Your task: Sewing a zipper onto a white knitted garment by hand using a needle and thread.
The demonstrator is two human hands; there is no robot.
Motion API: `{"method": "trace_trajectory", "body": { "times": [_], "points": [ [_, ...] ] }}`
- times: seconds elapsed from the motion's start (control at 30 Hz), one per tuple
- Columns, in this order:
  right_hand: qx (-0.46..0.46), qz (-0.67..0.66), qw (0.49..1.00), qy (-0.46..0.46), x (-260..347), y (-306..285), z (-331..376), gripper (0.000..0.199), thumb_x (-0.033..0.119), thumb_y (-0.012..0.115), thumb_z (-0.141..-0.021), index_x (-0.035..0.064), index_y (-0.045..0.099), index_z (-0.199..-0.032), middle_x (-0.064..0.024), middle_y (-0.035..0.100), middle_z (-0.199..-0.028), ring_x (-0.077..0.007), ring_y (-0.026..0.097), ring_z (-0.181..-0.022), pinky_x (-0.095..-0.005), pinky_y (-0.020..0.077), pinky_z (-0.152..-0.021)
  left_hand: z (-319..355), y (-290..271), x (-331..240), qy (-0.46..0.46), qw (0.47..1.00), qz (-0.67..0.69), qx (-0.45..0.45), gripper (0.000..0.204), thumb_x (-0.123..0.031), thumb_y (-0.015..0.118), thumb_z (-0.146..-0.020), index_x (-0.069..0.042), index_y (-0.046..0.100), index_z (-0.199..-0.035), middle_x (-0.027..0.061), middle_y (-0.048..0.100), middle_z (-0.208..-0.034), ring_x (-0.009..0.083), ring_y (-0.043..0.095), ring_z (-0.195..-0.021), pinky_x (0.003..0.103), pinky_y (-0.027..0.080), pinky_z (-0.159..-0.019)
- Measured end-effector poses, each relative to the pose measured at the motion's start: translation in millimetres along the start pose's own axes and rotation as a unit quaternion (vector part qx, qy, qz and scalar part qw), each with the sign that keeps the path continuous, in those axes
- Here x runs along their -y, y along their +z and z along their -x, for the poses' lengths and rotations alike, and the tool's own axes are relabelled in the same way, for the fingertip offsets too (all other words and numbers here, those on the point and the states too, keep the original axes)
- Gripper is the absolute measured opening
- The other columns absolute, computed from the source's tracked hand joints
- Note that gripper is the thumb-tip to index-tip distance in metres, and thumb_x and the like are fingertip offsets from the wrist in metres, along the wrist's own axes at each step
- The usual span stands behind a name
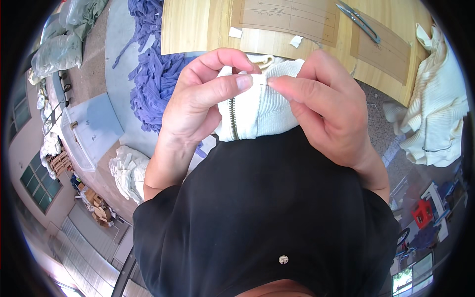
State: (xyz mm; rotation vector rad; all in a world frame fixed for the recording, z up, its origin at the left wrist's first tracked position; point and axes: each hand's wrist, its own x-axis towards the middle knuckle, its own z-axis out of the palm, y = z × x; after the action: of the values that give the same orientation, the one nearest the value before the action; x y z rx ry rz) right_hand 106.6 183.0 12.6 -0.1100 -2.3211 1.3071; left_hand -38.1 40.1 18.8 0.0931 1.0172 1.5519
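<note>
- While both hands are busy with it, the white cloth (247,116) sits at the near edge of the table (195,29), in front of the wearer's black top (267,198); a metal zip (233,119) runs down its left part.
- The left hand (198,94), on the near side of the table, has thumb and forefinger drawn close together, apparently pinching the cloth's upper edge beside the zip.
- The right hand (334,106), also on the table's near side, has thumb and forefinger nearly meeting on what looks like a needle (263,84) (too thin to be sure, and any thread is too small to make out).
- With the fingertips of both hands so near that fine point, a slip of the right pinch could prick the left thumb; if the left pinch loosened, the ribbed fabric could shift and pucker or sit crooked by the zip.
- On the table, toward its far right, lie small scissors (360,24) over brown card (316,32), well apart from the hands.
- Left of the table is a heap of purple cloth (153,89); at its right edge hangs a cream garment (438,99), whose loose folds could snag if an elbow brushed them.
</note>
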Motion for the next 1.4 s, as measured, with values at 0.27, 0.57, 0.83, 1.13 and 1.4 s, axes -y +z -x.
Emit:
{"method": "trace_trajectory", "body": {
  "times": [0.27, 0.57, 0.83, 1.13, 1.4],
  "points": [
    [-0.007, -0.030, 0.999, 0.011, -1.6, 2.8, -1.4, 0.028, -0.011, 0.058, -0.068, 0.0036, 0.065, -0.091, -0.0043, 0.045, -0.070, -0.0153, 0.045, -0.059, -0.0240, 0.0349, -0.050, -1.9, -0.9, -1.3, -0.009, 1.000, 0.008, 0.011, 0.016, 0.002, 0.059, -0.077, 0.000, 0.059, -0.093, 0.0081, 0.063, -0.090, 0.0139, 0.059, -0.085, 0.026, 0.046, -0.079],
    [-0.013, -0.031, 0.999, 0.003, -5.5, 5.5, -1.3, 0.024, -0.009, 0.060, -0.071, 0.0037, 0.065, -0.091, -0.0037, 0.046, -0.071, -0.0143, 0.045, -0.059, -0.0235, 0.0342, -0.050, -3.5, -2.6, -1.8, -0.023, 1.000, 0.010, 0.013, 0.015, 0.002, 0.060, -0.077, 0.000, 0.059, -0.092, 0.0070, 0.063, -0.089, 0.0128, 0.059, -0.084, 0.025, 0.046, -0.079],
    [-0.020, -0.012, 0.999, -0.033, -7.2, 5.3, -2.8, 0.027, -0.010, 0.061, -0.068, 0.0034, 0.065, -0.091, -0.0045, 0.046, -0.070, -0.0154, 0.045, -0.058, -0.0244, 0.0345, -0.049, -4.3, -2.6, -1.6, -0.022, 1.000, 0.010, 0.015, 0.015, 0.002, 0.060, -0.077, 0.000, 0.059, -0.092, 0.0061, 0.062, -0.089, 0.0121, 0.059, -0.082, 0.024, 0.047, -0.077],
    [-0.089, -0.216, 0.968, 0.094, 5.3, 17.6, -7.1, 0.022, -0.006, 0.068, -0.066, 0.0024, 0.063, -0.086, -0.0072, 0.052, -0.075, -0.0175, 0.049, -0.063, -0.0239, 0.0394, -0.059, -4.8, 0.5, 0.8, -0.014, 1.000, 0.003, 0.023, 0.015, 0.001, 0.061, -0.077, -0.002, 0.058, -0.091, 0.0066, 0.063, -0.088, 0.0125, 0.059, -0.083, 0.025, 0.046, -0.079],
    [-0.052, -0.385, 0.917, 0.091, 17.8, 1.2, -19.4, 0.013, 0.011, 0.046, -0.091, 0.0088, 0.051, -0.102, -0.0076, 0.053, -0.073, -0.0119, 0.047, -0.051, -0.0200, 0.0385, -0.047, -1.1, 4.0, 0.7, 0.007, 1.000, -0.024, -0.006, 0.018, 0.001, 0.064, -0.075, -0.004, 0.057, -0.091, 0.0064, 0.063, -0.087, 0.0123, 0.058, -0.084, 0.025, 0.045, -0.078]
  ]
}}
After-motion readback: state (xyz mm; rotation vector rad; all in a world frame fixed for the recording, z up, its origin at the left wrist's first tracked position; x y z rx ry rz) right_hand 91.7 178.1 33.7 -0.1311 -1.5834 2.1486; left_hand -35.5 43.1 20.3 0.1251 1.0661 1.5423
